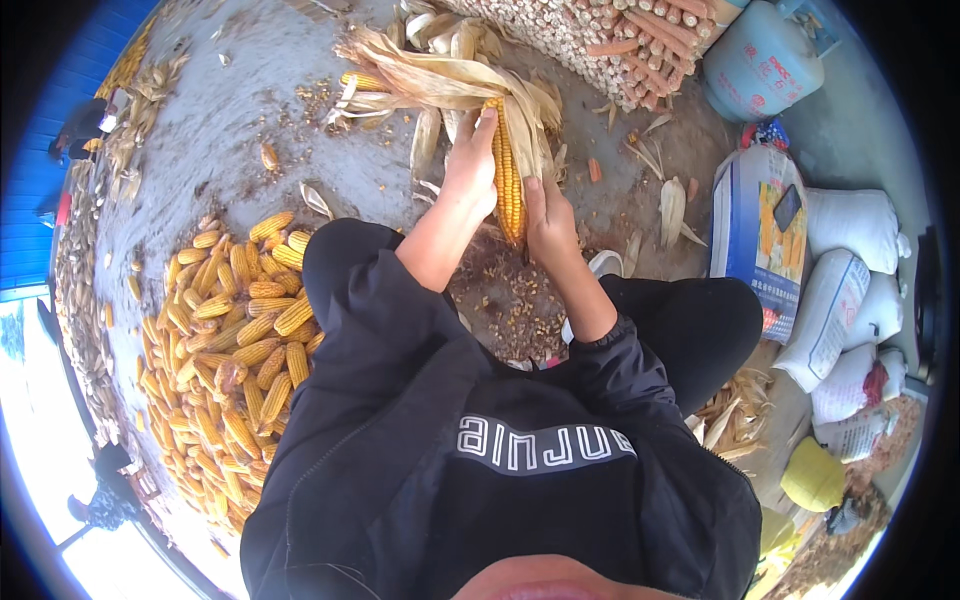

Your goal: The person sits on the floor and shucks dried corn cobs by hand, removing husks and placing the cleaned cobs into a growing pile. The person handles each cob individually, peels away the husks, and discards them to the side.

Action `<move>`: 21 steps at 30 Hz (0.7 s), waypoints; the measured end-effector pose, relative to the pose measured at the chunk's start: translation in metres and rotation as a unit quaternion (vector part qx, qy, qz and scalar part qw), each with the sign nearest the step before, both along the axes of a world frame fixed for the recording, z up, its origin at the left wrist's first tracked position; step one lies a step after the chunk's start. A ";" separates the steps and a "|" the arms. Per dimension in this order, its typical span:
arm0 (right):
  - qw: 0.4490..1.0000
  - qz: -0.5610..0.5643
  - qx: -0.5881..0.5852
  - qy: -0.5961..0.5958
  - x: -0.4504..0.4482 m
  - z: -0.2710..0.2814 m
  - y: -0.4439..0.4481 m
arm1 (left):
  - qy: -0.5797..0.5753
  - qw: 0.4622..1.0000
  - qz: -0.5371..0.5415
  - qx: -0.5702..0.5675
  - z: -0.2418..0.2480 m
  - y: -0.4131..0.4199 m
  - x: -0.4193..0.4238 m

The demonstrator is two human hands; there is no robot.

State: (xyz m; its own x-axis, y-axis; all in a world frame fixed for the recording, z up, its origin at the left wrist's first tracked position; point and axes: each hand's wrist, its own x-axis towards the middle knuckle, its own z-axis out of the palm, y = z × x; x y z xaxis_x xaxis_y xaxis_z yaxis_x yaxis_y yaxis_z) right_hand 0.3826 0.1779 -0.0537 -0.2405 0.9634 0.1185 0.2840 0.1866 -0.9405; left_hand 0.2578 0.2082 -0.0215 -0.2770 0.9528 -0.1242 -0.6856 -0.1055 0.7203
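An ear of yellow corn [508, 172] lies between my two hands with its kernels bare towards me and its narrow end pointing at my body. My left hand [472, 161] grips it from the left, thumb near its upper end. Along its right side, my right hand [551, 217] pinches a strip of pale dry husk [525, 124]; its other fingers are partly hidden. More husks [442, 75] spread beyond my hands, and another ear [364, 81] shows its kernels among them.
Husked ears form a large heap [232, 337] at my left. Loose kernels [517, 319] litter the floor between my legs. Stacked bare cobs [600, 45] and a blue gas cylinder [765, 67] stand ahead right. Filled sacks [851, 229] line the right side. Other people [112, 487] are far left.
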 end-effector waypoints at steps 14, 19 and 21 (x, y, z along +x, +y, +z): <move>0.995 -0.069 0.064 -0.040 0.009 0.000 0.006 | -0.026 0.991 -0.086 -0.098 -0.008 0.002 0.000; 0.992 -0.077 -0.015 0.104 0.009 -0.015 0.013 | 0.014 0.992 -0.104 -0.073 -0.011 0.000 0.011; 0.976 -0.063 -0.085 0.188 0.010 -0.015 0.014 | 0.010 0.988 -0.113 -0.103 -0.005 0.000 0.010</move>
State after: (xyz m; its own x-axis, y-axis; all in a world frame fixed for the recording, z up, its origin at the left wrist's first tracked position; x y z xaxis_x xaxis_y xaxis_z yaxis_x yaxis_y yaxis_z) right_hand 0.3931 0.1923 -0.0691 -0.0896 0.9959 0.0114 -0.0772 0.0045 -0.9970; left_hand 0.2674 0.2080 -0.0265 -0.0639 0.9456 -0.3188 -0.6610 0.1993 0.7235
